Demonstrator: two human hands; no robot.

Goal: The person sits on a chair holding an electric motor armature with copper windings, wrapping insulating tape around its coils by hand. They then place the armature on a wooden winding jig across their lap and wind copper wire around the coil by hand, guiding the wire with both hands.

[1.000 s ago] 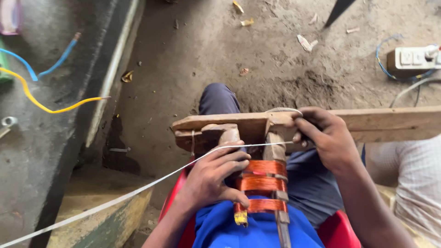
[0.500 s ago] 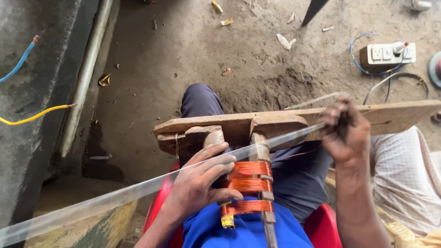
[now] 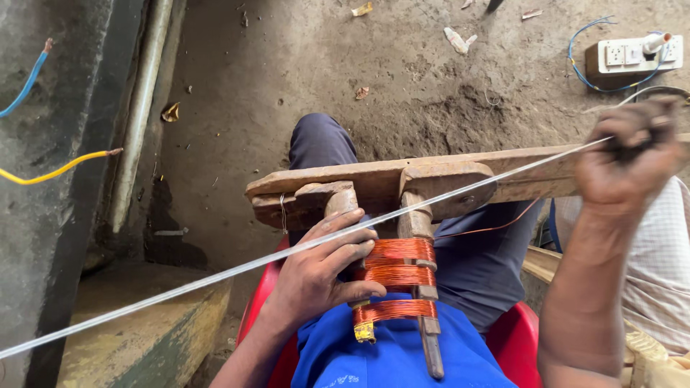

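Observation:
A wooden winding former (image 3: 402, 179) lies across my lap, with three bands of copper wire coil (image 3: 397, 276) wound on its pegs. My left hand (image 3: 320, 276) rests on the coil's left side, fingers spread over the copper turns. My right hand (image 3: 625, 162) is raised at the right, pinched shut on a thin white cord (image 3: 215, 276). The cord stretches taut from that hand across the former and down to the lower left edge of the view. A loose strand of copper wire (image 3: 496, 228) trails right from the coil.
I sit on a red chair (image 3: 514, 338) over a dirt floor. A white power strip (image 3: 632, 56) with a blue cable lies at the far right. Yellow wire (image 3: 57, 171) and blue wire (image 3: 25, 86) stick out of the grey wall on the left, beside a pipe (image 3: 140, 115).
My right hand has left the wooden former and pulled the white cord up and out to the right, drawing it taut. My left hand has stayed on the coil.

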